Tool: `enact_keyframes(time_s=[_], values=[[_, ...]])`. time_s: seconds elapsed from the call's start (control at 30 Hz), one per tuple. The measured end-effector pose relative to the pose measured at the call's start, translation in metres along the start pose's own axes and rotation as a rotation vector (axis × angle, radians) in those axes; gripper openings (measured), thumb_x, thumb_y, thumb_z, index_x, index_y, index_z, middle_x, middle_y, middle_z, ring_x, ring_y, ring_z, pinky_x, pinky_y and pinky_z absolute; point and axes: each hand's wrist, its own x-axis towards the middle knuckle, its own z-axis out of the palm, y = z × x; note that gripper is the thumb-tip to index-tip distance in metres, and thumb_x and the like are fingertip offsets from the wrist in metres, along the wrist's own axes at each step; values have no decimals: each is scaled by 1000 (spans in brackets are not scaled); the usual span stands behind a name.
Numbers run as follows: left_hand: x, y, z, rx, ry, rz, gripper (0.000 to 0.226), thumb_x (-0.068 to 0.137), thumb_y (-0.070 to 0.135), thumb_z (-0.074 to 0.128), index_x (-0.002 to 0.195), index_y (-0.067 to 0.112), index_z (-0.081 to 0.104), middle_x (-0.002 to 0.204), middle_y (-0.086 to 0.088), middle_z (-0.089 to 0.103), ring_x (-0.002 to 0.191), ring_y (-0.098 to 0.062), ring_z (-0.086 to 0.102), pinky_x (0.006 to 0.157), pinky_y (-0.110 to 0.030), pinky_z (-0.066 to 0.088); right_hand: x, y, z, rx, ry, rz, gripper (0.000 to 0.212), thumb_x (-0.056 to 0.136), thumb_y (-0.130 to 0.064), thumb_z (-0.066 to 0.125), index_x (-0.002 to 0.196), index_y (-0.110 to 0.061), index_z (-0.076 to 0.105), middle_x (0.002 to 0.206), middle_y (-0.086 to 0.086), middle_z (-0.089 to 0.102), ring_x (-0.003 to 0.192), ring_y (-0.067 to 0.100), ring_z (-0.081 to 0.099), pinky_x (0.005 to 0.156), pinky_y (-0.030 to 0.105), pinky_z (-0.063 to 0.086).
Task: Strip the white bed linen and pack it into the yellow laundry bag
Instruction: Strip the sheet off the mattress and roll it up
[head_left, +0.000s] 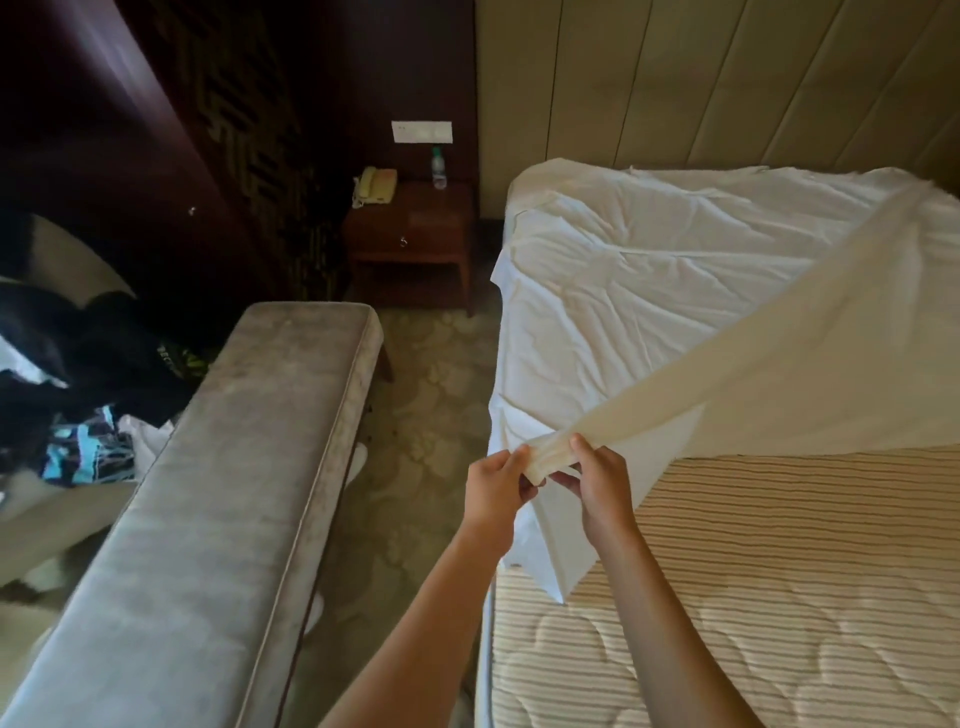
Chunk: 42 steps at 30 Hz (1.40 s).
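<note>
A white bed sheet (649, 291) covers the far part of the bed, wrinkled. One corner is pulled off and stretches in a taut fold from the far right down to my hands. My left hand (496, 491) and my right hand (597, 480) both pinch the bunched end of that sheet above the bed's left edge. The striped mattress (779, 597) lies bare at the near right. No yellow laundry bag is in view.
A long grey upholstered bench (218, 493) runs along the left. Patterned carpet (426, 415) fills the aisle between bench and bed. A wooden nightstand (410, 234) at the back holds a telephone (376, 187) and a water bottle (439, 169). Dark clothes (88, 353) lie far left.
</note>
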Motion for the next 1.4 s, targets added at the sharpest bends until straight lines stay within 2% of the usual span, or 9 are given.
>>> enact_keyframes(time_s=[0.17, 0.27, 0.4, 0.47, 0.73, 0.9, 1.07, 1.4], values=[[53, 51, -34, 68, -18, 4, 28, 102, 13, 53, 99, -8, 71, 73, -12, 63, 69, -19, 61, 68, -29, 55, 42, -10, 67, 78, 43, 44, 17, 100, -11, 52, 98, -12, 68, 92, 5, 72, 89, 19, 70, 70, 32, 58], [77, 77, -47, 56, 11, 4, 25, 102, 12, 54, 96, -1, 73, 76, -13, 65, 73, -22, 62, 80, -40, 57, 69, -23, 94, 96, 109, 94, 13, 99, -12, 54, 97, -11, 67, 93, 6, 71, 91, 21, 69, 72, 34, 59], [103, 103, -56, 37, 20, -29, 23, 102, 12, 54, 91, 4, 73, 68, -9, 63, 66, -19, 59, 69, -31, 54, 101, -37, 114, 92, 187, 90, 13, 99, -13, 56, 93, -10, 67, 99, 11, 69, 91, 22, 69, 67, 30, 59], [119, 115, -59, 45, 0, -38, 23, 101, 14, 55, 90, 5, 73, 66, -7, 63, 66, -20, 58, 70, -31, 53, 114, -41, 123, 86, 205, 77, 13, 99, -14, 55, 96, -7, 67, 102, 13, 68, 93, 23, 69, 70, 31, 60], [200, 174, -67, -13, -75, -76, 20, 100, 15, 58, 87, 6, 71, 80, -10, 67, 72, -21, 64, 71, -27, 57, 170, -60, 176, 54, 285, -3, 20, 100, -16, 55, 104, 0, 66, 105, 16, 68, 97, 24, 69, 77, 35, 60], [265, 235, -74, 44, -125, -89, 16, 98, 17, 62, 85, 12, 69, 87, -8, 68, 82, -23, 68, 66, -23, 57, 215, -87, 229, 64, 347, -53, 22, 100, -16, 57, 113, 1, 63, 107, 15, 67, 98, 24, 69, 81, 38, 60], [332, 292, -84, 94, -200, -65, 13, 99, 18, 61, 91, 12, 69, 95, -7, 69, 89, -22, 69, 65, -20, 57, 266, -111, 280, 88, 370, -99, 25, 100, -17, 57, 116, 0, 63, 107, 13, 68, 98, 24, 69, 84, 41, 59], [450, 360, -73, -26, -197, -109, 15, 100, 17, 59, 87, 11, 67, 95, -5, 67, 98, -23, 67, 76, -31, 60, 375, -154, 345, 76, 398, -121, 26, 99, -18, 58, 116, 1, 64, 112, 15, 69, 101, 25, 69, 76, 37, 60]])
